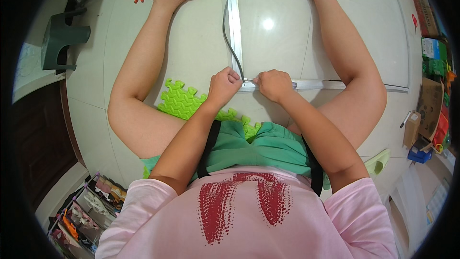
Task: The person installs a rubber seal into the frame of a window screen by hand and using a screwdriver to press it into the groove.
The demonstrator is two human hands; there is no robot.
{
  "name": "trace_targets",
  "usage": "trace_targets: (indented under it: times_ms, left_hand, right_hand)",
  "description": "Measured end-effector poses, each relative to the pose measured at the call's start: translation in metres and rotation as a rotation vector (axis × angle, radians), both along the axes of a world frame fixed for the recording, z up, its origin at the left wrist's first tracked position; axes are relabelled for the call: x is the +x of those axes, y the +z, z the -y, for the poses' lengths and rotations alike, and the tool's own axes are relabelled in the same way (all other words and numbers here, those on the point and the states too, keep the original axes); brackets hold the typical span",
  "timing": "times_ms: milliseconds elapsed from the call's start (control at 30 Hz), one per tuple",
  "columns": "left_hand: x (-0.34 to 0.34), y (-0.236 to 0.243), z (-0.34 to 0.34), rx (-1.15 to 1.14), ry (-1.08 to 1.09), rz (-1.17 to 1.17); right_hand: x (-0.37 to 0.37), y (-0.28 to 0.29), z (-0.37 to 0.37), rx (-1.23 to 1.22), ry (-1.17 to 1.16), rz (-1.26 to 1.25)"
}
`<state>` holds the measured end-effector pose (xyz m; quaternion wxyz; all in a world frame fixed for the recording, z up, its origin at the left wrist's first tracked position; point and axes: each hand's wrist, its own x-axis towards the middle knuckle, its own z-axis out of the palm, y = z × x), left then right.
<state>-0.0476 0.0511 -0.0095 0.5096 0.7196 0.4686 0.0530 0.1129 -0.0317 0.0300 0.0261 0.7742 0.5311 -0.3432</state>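
Pink shirt [249,220] nearest, behind both hands. Left hand [225,88] is curled by dark strip [230,44] end, grip unclear; right hand [273,86] clenches screwdriver [294,86] over white frame [326,85].

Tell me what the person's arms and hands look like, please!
Short, loose, pale pink sleeves leave the forearms bare. The left hand and right hand wear no gloves, and no watch or bracelet shows.

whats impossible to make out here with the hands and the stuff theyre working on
All in the head view:
Slim tool: handle mostly covered by the right hand.
Left hand: fingertips curled out of sight.
Dark strip: lower end too small.
Metal frame: far end cut off by the top edge.
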Motion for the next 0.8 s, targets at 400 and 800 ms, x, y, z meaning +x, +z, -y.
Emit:
trace_targets:
  times_ms: [400, 800]
  left_hand:
    - [0.020, 0.005, -0.001, 0.059, 0.137, -0.073]
    - [0.013, -0.003, 0.007, 0.255, 0.123, -0.088]
  right_hand:
    - [0.002, 0.001, -0.003, -0.073, -0.035, -0.030]
    - [0.000, -0.002, -0.007, -0.003, -0.143, -0.167]
